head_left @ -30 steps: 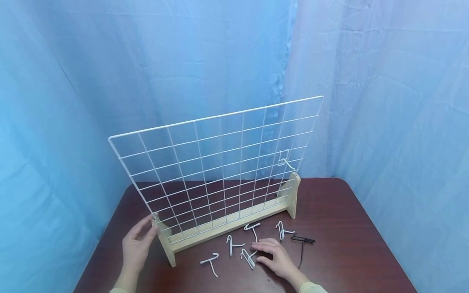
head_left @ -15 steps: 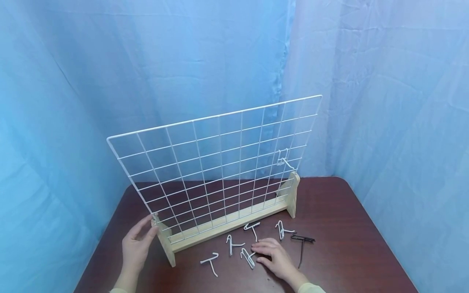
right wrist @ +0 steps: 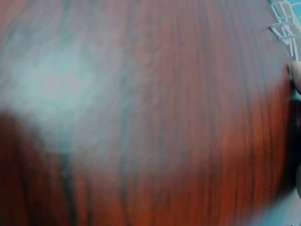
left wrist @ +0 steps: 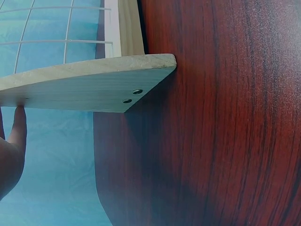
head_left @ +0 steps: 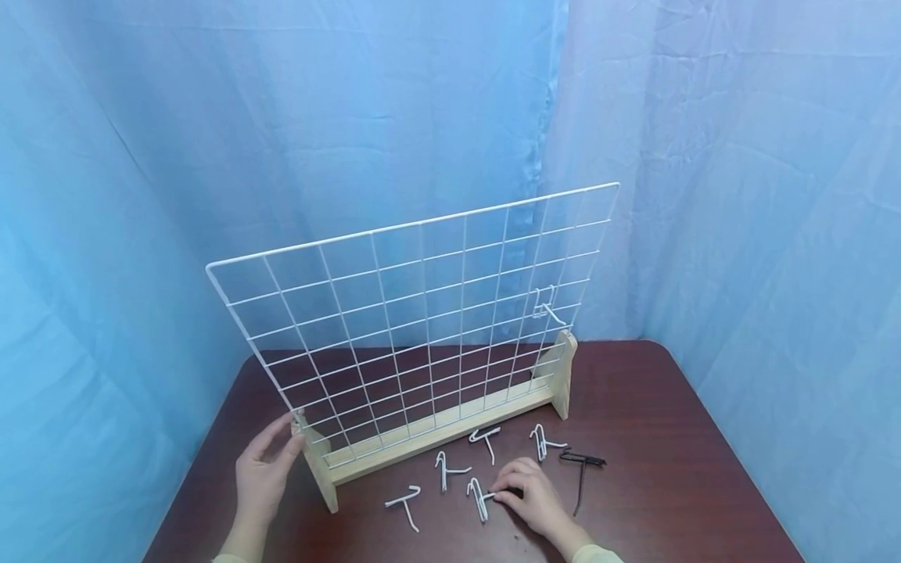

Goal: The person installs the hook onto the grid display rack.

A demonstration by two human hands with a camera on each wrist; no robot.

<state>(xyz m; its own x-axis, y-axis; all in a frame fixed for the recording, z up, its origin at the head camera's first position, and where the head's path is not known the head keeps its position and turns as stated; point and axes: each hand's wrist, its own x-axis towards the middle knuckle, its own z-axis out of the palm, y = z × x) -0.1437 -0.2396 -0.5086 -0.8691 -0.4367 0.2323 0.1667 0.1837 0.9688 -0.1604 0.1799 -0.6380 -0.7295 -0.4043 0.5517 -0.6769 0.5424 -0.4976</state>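
Observation:
A white wire grid panel [head_left: 373,232] stands upright in a pale wooden stand [head_left: 436,426]. My left hand [head_left: 260,477] holds the upper part of the stand's left end piece [left wrist: 94,89] between thumb and fingers. On the table, my right hand [head_left: 531,500] pinches the stem of a white wire hook [head_left: 479,500], its two-pronged end pointing left. In the right wrist view only a sliver of that hand shows at the right edge. Another white hook [head_left: 543,306] hangs on the grid near its right side.
More white hooks lie on the dark red table [head_left: 633,422]: one at the left [head_left: 404,500], another beside it [head_left: 445,471], and several closer to the stand [head_left: 540,442]. A black hook [head_left: 583,460] lies to the right of my right hand. Blue curtains [head_left: 394,117] surround the table.
The right hand's fingers have drawn together on the hook's stem, and the hook has shifted and turned slightly. My left hand stays at the stand.

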